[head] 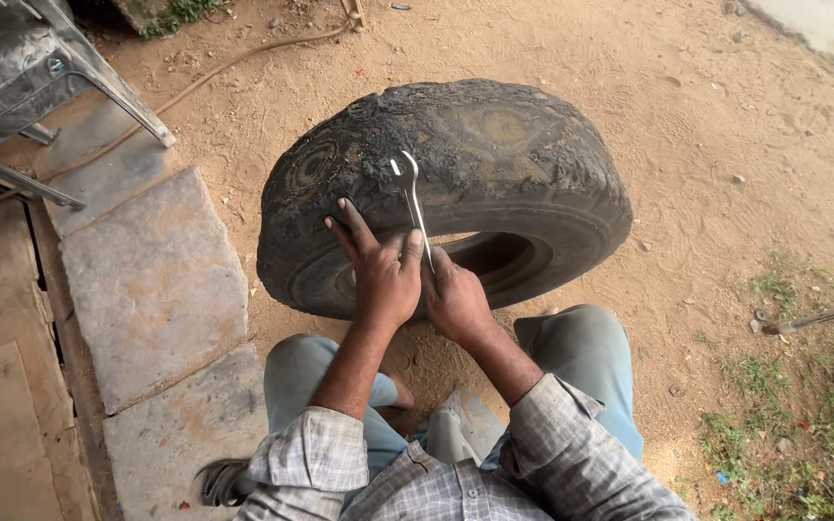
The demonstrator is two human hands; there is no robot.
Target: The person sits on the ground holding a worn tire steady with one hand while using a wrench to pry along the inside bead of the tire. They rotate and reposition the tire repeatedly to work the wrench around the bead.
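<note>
- Worn black tyre [494,164] stands tilted on sandy dirt ground [707,116], tread badly chewed and cracked, round patch marks on top.
- Silver open-ended spanner [411,198] rests upright against the tyre sidewall, open jaw end up, lower shaft running down between both hands.
- Left hand [383,275] fingers spread flat on the tyre rubber, thumb side touching the spanner shaft.
- Right hand [454,299] curled closed around the lower end of the spanner, knuckles against the tyre's inner rim.
- Person crouched over it, blue-grey trousers, grey checked shirt sleeves [320,453] rolled at the forearms, sandal [219,480] at lower left.
- Grey stone slabs [152,280] just left of the tyre, forming a step edge.
- Metal frame legs [69,58] top left, resting on the slabs.
- Thin hose or cable [243,58] snakes across the dirt behind the tyre.
- Patchy grass and small litter bits [793,425] lower right; a metal rod [822,316] pokes in from the right edge.
- No packages, labels or signs readable anywhere.
</note>
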